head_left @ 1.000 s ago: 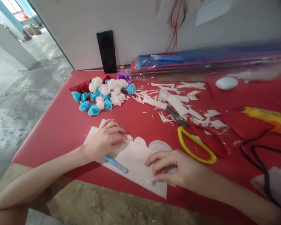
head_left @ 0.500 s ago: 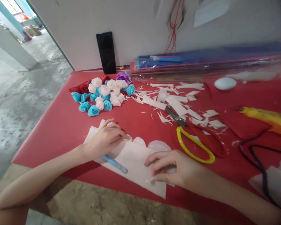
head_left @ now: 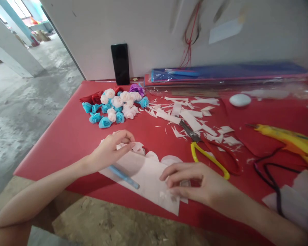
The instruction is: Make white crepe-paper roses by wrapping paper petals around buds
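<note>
A white paper sheet (head_left: 146, 177) lies near the front edge of the red table (head_left: 66, 136), with a blue stick-like item (head_left: 124, 177) on it. My left hand (head_left: 114, 148) pinches a small white paper piece (head_left: 138, 147) between thumb and fingers above the sheet's left part. Over the right part is my right hand (head_left: 188, 179), its fingers curved and apart from the thumb; a small pale scrap (head_left: 164, 195) lies by the thumb tip. Rounded white petal pieces (head_left: 170, 159) show behind the sheet.
Blue, white, red and purple paper flowers (head_left: 117, 101) sit behind the hands. Scissors (head_left: 210, 157) lie among white scraps (head_left: 192, 119). At right are a yellow glue gun (head_left: 284, 136) with black cord and a white oval (head_left: 240, 100). A phone (head_left: 120, 65) leans on the wall.
My left hand has lifted slightly and now pinches a small paper piece. My right hand has shifted slightly right. The camera view has moved a little.
</note>
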Available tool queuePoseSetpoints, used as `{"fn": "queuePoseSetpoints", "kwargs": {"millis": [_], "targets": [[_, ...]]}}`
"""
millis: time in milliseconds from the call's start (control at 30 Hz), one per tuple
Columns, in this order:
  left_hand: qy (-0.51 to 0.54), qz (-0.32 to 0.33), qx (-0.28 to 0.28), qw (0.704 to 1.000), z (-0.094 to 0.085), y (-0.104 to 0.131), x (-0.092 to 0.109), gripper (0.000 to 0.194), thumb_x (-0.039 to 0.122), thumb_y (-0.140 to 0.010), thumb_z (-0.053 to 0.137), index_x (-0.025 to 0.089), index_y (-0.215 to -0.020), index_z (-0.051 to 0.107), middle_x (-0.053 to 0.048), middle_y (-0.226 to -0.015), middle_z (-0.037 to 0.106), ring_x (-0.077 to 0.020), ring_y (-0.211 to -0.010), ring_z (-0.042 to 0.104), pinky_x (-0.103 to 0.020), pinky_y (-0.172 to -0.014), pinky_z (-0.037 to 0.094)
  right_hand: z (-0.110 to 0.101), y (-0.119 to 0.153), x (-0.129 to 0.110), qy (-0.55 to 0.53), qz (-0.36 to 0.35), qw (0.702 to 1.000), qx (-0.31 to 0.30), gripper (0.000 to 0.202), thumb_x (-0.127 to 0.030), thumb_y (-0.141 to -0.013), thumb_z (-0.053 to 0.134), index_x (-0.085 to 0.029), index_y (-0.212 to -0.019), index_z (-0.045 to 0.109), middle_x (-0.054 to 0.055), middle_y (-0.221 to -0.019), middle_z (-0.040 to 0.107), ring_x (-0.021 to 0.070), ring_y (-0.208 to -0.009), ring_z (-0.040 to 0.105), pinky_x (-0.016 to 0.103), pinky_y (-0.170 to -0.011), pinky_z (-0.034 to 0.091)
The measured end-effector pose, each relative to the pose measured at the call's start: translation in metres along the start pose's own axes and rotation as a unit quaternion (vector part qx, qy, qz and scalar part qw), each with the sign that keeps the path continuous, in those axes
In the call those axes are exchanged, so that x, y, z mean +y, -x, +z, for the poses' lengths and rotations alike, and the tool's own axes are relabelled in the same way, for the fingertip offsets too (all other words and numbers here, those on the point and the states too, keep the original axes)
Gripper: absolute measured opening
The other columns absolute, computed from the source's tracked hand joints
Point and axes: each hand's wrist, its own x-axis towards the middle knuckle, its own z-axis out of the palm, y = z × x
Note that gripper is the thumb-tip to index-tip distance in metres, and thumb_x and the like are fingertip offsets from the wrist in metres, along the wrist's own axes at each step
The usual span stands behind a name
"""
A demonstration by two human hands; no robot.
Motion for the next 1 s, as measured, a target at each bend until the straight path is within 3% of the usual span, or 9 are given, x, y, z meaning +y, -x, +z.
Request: {"fn": "queuePoseSetpoints", "kwargs": {"millis": [233,433,533,700,1000], "targets": [[0.163,0.044,-0.013,0.986,0.013,-0.004,0.038,0.009,0.026,-0.078,0.054,0.017,-0.079,0.052,0.001,-0.076,0.063,-0.011,-0.073,0.063,-0.02,-0.063,0.047,-0.003,0.011,-0.019,-0.047,-0.093,0.979,0.174,0.006,-0.023,-0.068,0.068,-0.027,-0.063,0.07,0.0,-0.076,0.063,0.0117,-0.07,0.058,0.018,-0.064,0.049],[0.225,0.153,0.006,0.962,0.025,-0.014,0.071,0.004,0.016,-0.074,0.06,0.015,-0.072,0.057,0.002,-0.068,0.061,-0.0083,-0.066,0.059,-0.022,-0.071,0.051,-0.002,0.022,-0.022,-0.046,-0.178,0.945,0.271,0.009,-0.024,-0.068,0.07,-0.033,-0.067,0.071,0.001,-0.088,0.059,0.0131,-0.078,0.057,0.02,-0.067,0.051],[0.247,0.172,0.009,0.954,0.027,-0.018,0.079,0.005,0.016,-0.074,0.06,0.015,-0.07,0.057,0.002,-0.068,0.061,-0.0082,-0.065,0.057,-0.021,-0.069,0.05,-0.004,0.024,-0.021,-0.055,-0.186,0.937,0.291,0.01,-0.024,-0.071,0.068,-0.034,-0.07,0.071,-0.001,-0.096,0.058,0.0118,-0.082,0.056,0.019,-0.072,0.049],[0.306,0.145,0.004,0.941,0.033,-0.018,0.081,0.005,0.019,-0.074,0.061,0.014,-0.074,0.059,0.0,-0.069,0.062,-0.009,-0.064,0.056,-0.021,-0.065,0.049,-0.007,0.026,-0.021,-0.09,-0.146,0.938,0.301,0.007,-0.026,-0.07,0.068,-0.033,-0.068,0.071,-0.001,-0.082,0.059,0.0105,-0.071,0.058,0.014,-0.058,0.049],[0.351,0.153,-0.013,0.924,0.04,-0.017,0.076,0.013,0.013,-0.074,0.059,0.016,-0.081,0.07,-0.004,-0.077,0.067,-0.0117,-0.072,0.06,-0.023,-0.07,0.049,-0.005,0.024,-0.022,-0.082,-0.132,0.93,0.332,0.004,-0.028,-0.067,0.07,-0.028,-0.063,0.069,0.002,-0.08,0.059,0.0129,-0.069,0.059,0.017,-0.054,0.051]]}}
